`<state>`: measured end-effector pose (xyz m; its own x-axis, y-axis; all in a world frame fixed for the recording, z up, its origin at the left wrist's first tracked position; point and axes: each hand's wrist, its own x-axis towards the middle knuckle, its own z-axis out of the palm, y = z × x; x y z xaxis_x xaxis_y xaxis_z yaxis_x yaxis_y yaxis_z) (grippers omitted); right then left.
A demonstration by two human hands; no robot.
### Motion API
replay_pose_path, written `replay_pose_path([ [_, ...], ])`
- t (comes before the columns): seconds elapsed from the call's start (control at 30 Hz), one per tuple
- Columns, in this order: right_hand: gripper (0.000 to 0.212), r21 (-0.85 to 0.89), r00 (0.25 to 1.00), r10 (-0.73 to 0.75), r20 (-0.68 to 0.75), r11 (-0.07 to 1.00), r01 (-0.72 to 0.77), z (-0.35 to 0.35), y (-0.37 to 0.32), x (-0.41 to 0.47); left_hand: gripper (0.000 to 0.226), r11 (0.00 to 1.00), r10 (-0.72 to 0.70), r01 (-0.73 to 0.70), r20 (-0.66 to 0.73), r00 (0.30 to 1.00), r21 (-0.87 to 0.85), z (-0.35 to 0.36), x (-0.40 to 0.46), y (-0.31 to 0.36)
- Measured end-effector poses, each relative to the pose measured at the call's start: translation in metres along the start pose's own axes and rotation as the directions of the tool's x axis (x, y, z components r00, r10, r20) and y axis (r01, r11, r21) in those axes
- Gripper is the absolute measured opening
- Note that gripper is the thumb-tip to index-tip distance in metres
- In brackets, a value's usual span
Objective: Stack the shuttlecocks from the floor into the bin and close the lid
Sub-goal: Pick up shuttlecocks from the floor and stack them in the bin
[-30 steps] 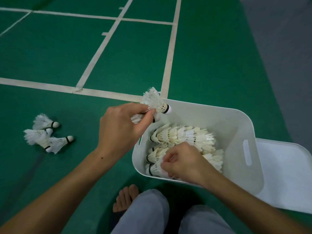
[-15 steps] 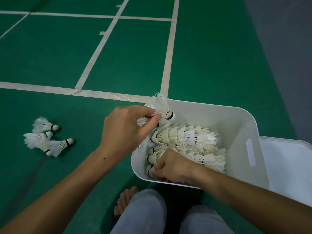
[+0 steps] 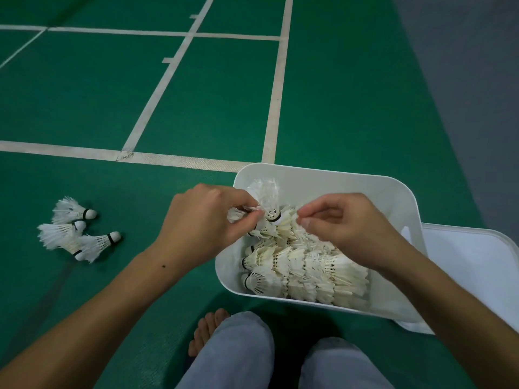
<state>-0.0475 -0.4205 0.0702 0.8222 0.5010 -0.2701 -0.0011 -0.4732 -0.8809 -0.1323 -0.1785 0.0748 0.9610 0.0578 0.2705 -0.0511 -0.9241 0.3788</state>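
A white bin (image 3: pixel 317 176) stands on the green floor and holds rows of stacked shuttlecocks (image 3: pixel 306 268) lying on their sides. My left hand (image 3: pixel 205 223) pinches a white shuttlecock (image 3: pixel 266 197) over the bin's left end, cork down; a second one seems tucked under its fingers. My right hand (image 3: pixel 345 223) hovers over the bin just right of that shuttlecock, fingers curled with thumb and forefinger nearly touching, nothing in it. Three loose shuttlecocks (image 3: pixel 75 231) lie on the floor to the left. The white lid (image 3: pixel 474 270) lies flat beside the bin's right side.
White court lines (image 3: pixel 168 160) cross the green floor beyond the bin. A grey strip of floor (image 3: pixel 463 80) runs along the right. My bare foot (image 3: pixel 206 329) and grey-trousered knees (image 3: pixel 238 352) are just below the bin.
My right hand has lifted off the front row of shuttlecocks and come up toward the held shuttlecock. My left hand has moved right, over the bin, turning the shuttlecock cork down.
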Motion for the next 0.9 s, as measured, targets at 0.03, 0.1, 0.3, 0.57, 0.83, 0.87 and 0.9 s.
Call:
replay_pose_path([
  [0.03, 0.011, -0.013, 0.998, -0.060, -0.037, 0.998, 0.060, -0.001, -0.003, 0.001, 0.023, 1.000, 0.018, -0.018, 0.012, 1.000, 0.015, 0.001, 0.001, 0.000],
  [0.1, 0.021, -0.073, 0.989, -0.136, -0.057, 0.989, 0.131, 0.002, -0.007, 0.003, 0.024, 0.996, 0.068, -0.071, 0.055, 0.996, 0.050, 0.002, 0.004, 0.000],
  [0.3, 0.043, -0.397, 0.963, -0.269, 0.015, 0.882, 0.253, 0.025, -0.005, 0.011, 0.031, 0.974, 0.161, -0.191, 0.223, 0.962, 0.120, 0.008, 0.014, -0.004],
  [0.57, 0.016, -0.650, 0.900, -0.435, 0.025, 0.677, 0.346, 0.021, 0.014, 0.001, 0.035, 0.981, 0.171, -0.189, 0.273, 0.947, 0.041, 0.010, 0.012, -0.008],
  [0.83, 0.023, -0.579, 0.983, -0.179, -0.034, 0.805, 0.126, 0.030, 0.030, -0.042, 0.041, 0.970, 0.070, -0.003, 0.267, 0.961, -0.243, 0.011, 0.007, -0.015],
  [0.87, 0.023, -0.580, 0.991, -0.137, -0.015, 0.808, 0.103, 0.037, 0.031, -0.043, 0.037, 0.971, 0.062, 0.005, 0.270, 0.961, -0.241, 0.011, 0.007, -0.016],
  [0.9, 0.023, -0.573, 0.995, -0.103, 0.002, 0.815, 0.085, 0.043, 0.033, -0.043, 0.033, 0.970, 0.056, 0.009, 0.261, 0.964, -0.242, 0.012, 0.007, -0.016],
])
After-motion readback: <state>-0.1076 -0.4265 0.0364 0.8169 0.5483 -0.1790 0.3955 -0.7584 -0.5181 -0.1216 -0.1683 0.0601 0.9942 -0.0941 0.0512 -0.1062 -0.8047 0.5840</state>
